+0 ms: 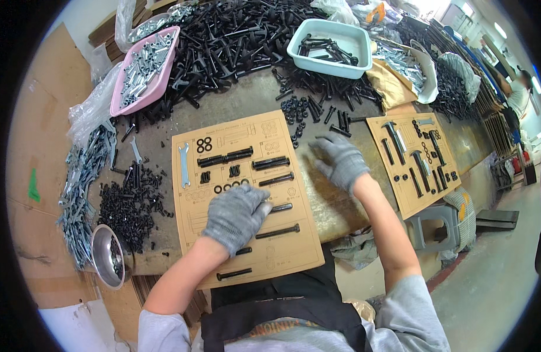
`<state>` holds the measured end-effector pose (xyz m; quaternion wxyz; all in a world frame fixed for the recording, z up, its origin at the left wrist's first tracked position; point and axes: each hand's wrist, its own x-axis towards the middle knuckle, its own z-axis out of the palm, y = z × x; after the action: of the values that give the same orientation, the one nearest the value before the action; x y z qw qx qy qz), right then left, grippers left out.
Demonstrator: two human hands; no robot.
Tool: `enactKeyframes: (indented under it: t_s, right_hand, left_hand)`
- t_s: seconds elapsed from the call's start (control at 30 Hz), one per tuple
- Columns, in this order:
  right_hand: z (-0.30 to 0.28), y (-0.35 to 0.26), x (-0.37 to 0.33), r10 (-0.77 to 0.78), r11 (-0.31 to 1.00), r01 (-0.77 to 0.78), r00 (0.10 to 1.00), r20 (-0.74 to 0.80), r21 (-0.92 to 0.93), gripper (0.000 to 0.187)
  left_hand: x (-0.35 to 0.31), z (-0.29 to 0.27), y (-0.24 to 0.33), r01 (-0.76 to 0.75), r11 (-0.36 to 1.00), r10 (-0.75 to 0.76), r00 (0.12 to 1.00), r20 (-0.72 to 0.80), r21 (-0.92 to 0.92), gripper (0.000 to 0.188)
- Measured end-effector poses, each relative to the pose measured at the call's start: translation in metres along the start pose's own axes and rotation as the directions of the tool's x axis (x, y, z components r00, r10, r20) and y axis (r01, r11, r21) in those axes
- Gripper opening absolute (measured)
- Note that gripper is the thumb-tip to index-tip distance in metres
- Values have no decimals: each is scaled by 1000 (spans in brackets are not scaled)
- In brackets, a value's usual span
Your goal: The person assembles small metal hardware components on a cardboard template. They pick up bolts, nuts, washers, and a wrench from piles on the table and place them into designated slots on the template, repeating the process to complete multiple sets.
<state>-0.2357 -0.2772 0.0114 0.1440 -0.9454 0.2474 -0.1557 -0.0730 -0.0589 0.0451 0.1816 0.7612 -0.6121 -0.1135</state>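
My left hand (235,218), in a grey knit glove, is over the middle of a brown printed cardboard sheet (191,220). Its fingers are curled in; whatever they may hold is hidden. Beside it lie black washers (230,186) and black bolts (277,233), partly covered by the hand. Higher on the sheet are an open-end wrench (184,165), black rings (204,145) and long black bolts (226,156). My right hand (342,161), gloved alike, hovers open to the right of the sheet, fingers apart, just below loose black bolts (341,121) and black nuts (295,111).
A second filled cardboard sheet (406,193) lies at right. Behind stand a pink tray (119,97) of silver parts, a light-blue tray (329,67) of black bolts and a black bolt heap (229,38). At left are wrenches (85,188), small black screws (129,205) and a metal bowl (100,258).
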Motion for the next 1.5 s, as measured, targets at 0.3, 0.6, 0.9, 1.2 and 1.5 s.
enactKeyframes:
  t_s: [0.3,0.6,0.9,1.2,1.5]
  right_hand:
    - [45,37,45,-247,969,249,961,-128,0,40]
    - [24,29,-59,12,997,2,982,-187,73,42]
    - [12,33,-103,325,944,-301,922,-211,137,43]
    - [8,43,-66,387,858,-365,922,13,361,25]
    - [25,86,7,210,941,-242,966,-152,-237,20]
  left_hand:
    - [62,23,-3,-78,996,74,994,-77,-51,25]
    - [116,53,33,-175,984,180,970,162,-45,36]
    - [125,78,63,-111,994,106,959,263,8,43]
    - [130,85,60,5,997,10,981,195,-78,30]
    - [148,81,50,-112,993,103,963,250,24,24]
